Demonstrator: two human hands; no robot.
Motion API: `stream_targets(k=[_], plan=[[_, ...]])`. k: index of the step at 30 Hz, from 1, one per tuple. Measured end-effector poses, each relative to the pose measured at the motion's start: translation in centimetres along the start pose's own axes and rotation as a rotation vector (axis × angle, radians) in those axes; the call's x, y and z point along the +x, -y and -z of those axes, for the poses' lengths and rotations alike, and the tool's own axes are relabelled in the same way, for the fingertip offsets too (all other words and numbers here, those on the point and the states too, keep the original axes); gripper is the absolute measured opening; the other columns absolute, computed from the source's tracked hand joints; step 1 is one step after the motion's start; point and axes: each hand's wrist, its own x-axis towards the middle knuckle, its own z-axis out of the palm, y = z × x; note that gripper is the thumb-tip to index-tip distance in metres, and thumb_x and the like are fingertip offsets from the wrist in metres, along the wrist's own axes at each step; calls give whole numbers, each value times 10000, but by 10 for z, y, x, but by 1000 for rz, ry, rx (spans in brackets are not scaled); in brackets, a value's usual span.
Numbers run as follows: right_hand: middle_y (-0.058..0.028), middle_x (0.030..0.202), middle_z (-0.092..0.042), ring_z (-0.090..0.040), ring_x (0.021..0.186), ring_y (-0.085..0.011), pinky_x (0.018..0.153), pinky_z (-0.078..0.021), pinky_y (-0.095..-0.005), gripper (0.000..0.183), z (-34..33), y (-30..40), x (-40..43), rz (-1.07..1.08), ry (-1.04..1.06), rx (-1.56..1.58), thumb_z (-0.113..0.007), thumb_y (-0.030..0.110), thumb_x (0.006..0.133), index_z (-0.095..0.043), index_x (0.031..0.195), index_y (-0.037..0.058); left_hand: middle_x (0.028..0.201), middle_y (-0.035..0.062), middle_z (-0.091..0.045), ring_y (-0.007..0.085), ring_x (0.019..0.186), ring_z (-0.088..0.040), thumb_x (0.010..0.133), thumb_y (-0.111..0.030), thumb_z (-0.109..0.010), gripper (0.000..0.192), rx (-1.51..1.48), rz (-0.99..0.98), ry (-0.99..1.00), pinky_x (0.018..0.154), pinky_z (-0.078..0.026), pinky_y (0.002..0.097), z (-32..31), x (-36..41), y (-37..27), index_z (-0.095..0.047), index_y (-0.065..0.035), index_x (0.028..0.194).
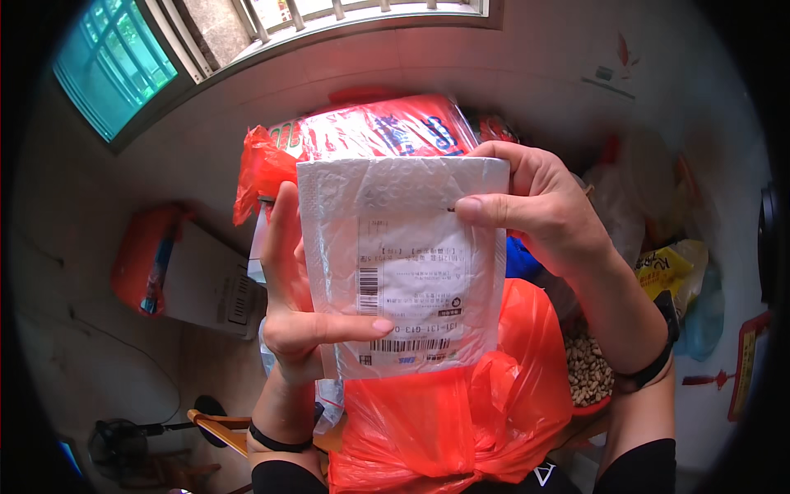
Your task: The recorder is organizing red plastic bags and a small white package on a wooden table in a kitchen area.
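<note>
A white bubble mailer (333,259) is held up in front of me, its shipping label (419,284) facing me upside down with barcodes and print. My right hand (537,204) pinches its upper right corner, thumb on the front and fingers behind. On the left side, my left hand (296,309) grips the lower edge, its thumb lying across the label and its other fingers partly hidden behind. Just below the mailer bulges a knotted red plastic bag (419,426). Behind it lies a red plastic-wrapped package (382,123) with large printed characters.
A white carton (210,284) with a red bag stands at left, above a black fan (120,447). Peanuts in shells (589,367) fill a red container at right, near a yellow printed bag (666,265). A barred window (345,15) is at the top.
</note>
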Motion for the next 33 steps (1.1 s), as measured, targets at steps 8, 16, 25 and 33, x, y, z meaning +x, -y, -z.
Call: stream_targets(k=[8, 16, 25, 33], plan=[[-47, 873, -639, -601, 781, -85, 723, -493, -235, 227, 1, 2, -1, 137, -108, -58, -663, 40, 800, -576, 1005, -5, 1391, 210, -333, 328, 1249, -415, 834, -313, -633, 815, -117, 110, -139, 1016, -383, 441, 29, -18, 16, -140, -95, 1445], [-35, 900, -624, -582, 829, -81, 758, -479, -227, 202, -39, -19, -14, 246, -345, 205, -640, -36, 793, -548, 959, 34, 1078, 120, -630, 167, 1005, -588, 879, -110, -581, 272, -389, 371, -122, 908, -440, 317, 17, -6, 14, -570, 46, 1101], [-113, 1163, -560, -539, 1079, -181, 911, -433, -337, 555, -8, -12, -39, 19, 48, 131, -660, 299, 838, -438, 1225, -31, 957, 65, -655, 94, 864, -595, 859, -146, -614, 311, -170, 324, -61, 812, -458, 246, 41, 21, -15, -601, 59, 1092], [-80, 1038, -610, -564, 946, -113, 854, -434, -249, 432, -4, 16, -35, -26, -5, -133, -609, 244, 885, -519, 1168, -70, 881, 90, -674, 98, 788, -616, 777, -159, -642, 323, -20, 465, 148, 751, -483, 243, 40, 24, -25, -636, 75, 1000]])
